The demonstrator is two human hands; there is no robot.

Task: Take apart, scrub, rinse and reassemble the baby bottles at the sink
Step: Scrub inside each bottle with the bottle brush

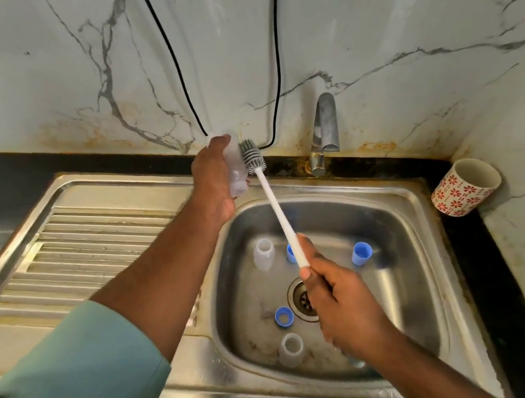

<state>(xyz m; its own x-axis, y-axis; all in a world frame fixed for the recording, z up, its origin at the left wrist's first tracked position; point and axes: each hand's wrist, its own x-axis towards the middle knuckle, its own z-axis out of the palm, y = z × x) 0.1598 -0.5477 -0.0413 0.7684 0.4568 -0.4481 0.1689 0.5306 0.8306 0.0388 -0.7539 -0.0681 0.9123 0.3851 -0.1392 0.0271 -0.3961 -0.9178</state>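
The left hand [215, 173] gripped a clear bottle [237, 173]; the right hand [337, 301] pinched the brush [254, 159] handle, bristles outside—better angled into its mouth.

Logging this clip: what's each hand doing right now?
Left hand: grips a clear baby bottle.
Right hand: grips the bottle brush by its white handle.

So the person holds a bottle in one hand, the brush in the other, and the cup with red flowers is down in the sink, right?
Not quite. The head view shows the flowered cup standing on the dark counter in the corner, outside the sink. The left hand does hold the bottle and the right hand the brush.
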